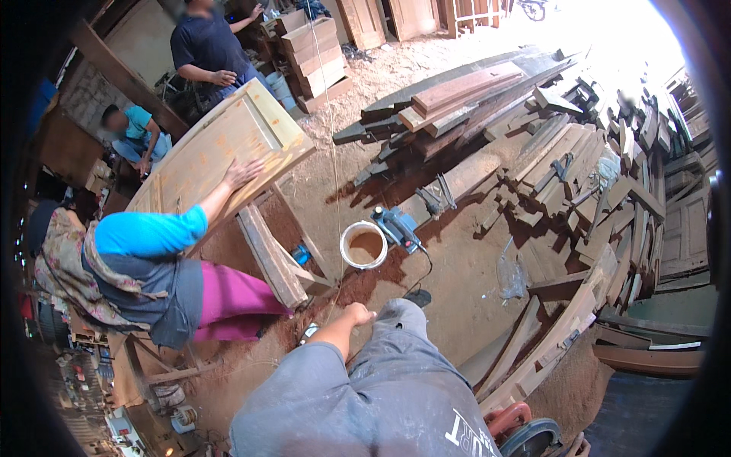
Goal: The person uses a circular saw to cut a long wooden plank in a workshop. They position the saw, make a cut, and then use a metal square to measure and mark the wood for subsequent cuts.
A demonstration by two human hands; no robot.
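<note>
Grey cloth of the wearer's dusty shirt fills the lower middle, with the bent leg in grey trousers just beyond it. Largest by far is the heap of planks and offcuts across the right side, its pieces lying at many angles on the dirt floor. Next comes a pale wooden door at upper left, raised off the floor and tilted in view. Beside it a co-worker in blue sleeves and pink trousers bends over, one hand lying on its face with the fingers spread. Behind the door stand a person in a dark blue shirt and, further left, a crouching person in turquoise. Under the door's near edge is a rough wooden frame, and past its far end a stack of wooden boxes. On the floor ahead of the wearer sits a white bucket with something brown inside, and just right of it a blue power tool with a dark cord trailing toward the wearer's shoe. Smallest of these, the wearer's left hand hangs beside the leg, short of the bucket, its fingers bunched; I cannot tell whether they are closed or hold anything, and the right hand is out of view
</note>
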